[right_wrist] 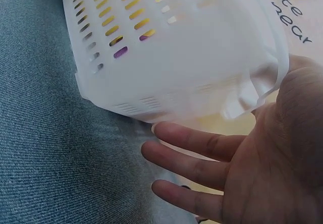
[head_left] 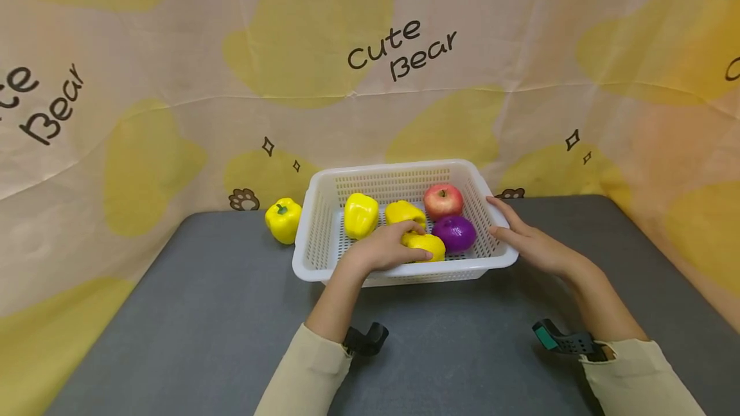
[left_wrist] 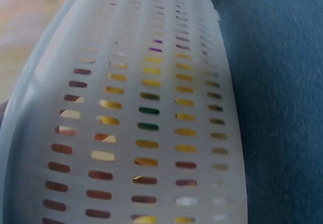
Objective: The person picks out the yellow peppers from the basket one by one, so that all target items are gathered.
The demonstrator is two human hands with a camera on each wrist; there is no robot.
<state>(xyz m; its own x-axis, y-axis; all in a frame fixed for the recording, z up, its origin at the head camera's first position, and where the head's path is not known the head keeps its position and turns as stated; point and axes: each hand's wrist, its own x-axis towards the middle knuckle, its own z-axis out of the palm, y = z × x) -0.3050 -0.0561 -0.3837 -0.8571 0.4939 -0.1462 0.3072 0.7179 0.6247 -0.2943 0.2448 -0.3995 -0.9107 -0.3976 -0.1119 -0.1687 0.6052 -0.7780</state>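
A white plastic basket [head_left: 399, 278] with slotted walls stands on the grey table. My left hand [head_left: 384, 248] reaches over its near rim and grips a yellow bell pepper [head_left: 430, 246] inside; its green stem [left_wrist: 149, 111] shows through the slots in the left wrist view. Beside this pepper lie a purple round fruit [head_left: 454, 234] and a red apple [head_left: 443, 201]. Two more yellow peppers, one in the middle [head_left: 403, 212] and one at left [head_left: 361, 216], are also inside. My right hand [head_left: 534, 246] holds the basket's right rim, thumb over it, several fingers [right_wrist: 194, 166] extended outside.
Another yellow bell pepper [head_left: 284, 221] with a green stem stands on the table, just left of the basket. A patterned cloth [head_left: 324, 127] hangs behind the grey table [head_left: 191, 320]. Each wrist wears a dark band, left [head_left: 365, 340] and right [head_left: 569, 342].
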